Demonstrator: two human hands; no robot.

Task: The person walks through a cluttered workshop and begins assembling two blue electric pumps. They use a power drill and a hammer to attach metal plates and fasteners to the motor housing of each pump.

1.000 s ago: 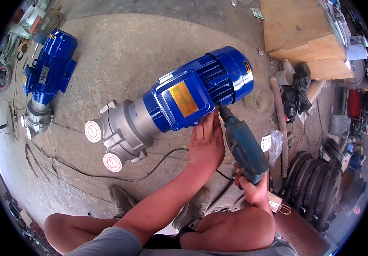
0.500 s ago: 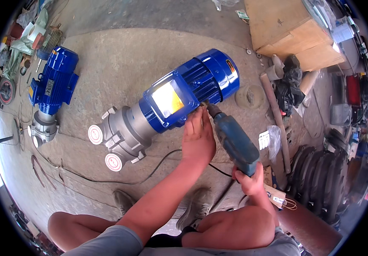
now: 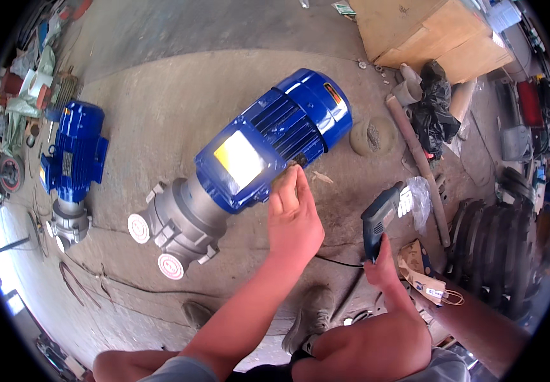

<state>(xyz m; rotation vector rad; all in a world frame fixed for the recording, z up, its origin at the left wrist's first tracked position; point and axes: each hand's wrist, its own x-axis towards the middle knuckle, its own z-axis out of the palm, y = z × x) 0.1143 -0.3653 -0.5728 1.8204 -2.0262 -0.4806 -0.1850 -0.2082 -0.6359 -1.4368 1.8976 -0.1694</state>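
A large blue electric motor (image 3: 275, 149) with a grey pump housing (image 3: 176, 226) lies on the concrete floor in front of me. My left hand (image 3: 294, 219) rests flat against the motor's near side, fingers together, reaching the base by the yellow plate. My right hand (image 3: 382, 266) grips the handle of a blue-grey power drill (image 3: 380, 216), held low to the right and away from the motor. Its black cord trails left along the floor under my left wrist.
A second, smaller blue motor pump (image 3: 71, 165) lies at the left. Cardboard boxes (image 3: 428, 28) stand at the back right, with a black bag (image 3: 433, 102), a long pipe (image 3: 418, 162) and dark tyres (image 3: 491, 248) at right. My shoes (image 3: 307, 328) are below.
The drill has been pulled back from the motor's side toward the right and lowered. My left hand has stayed on the motor, sliding slightly up along it.
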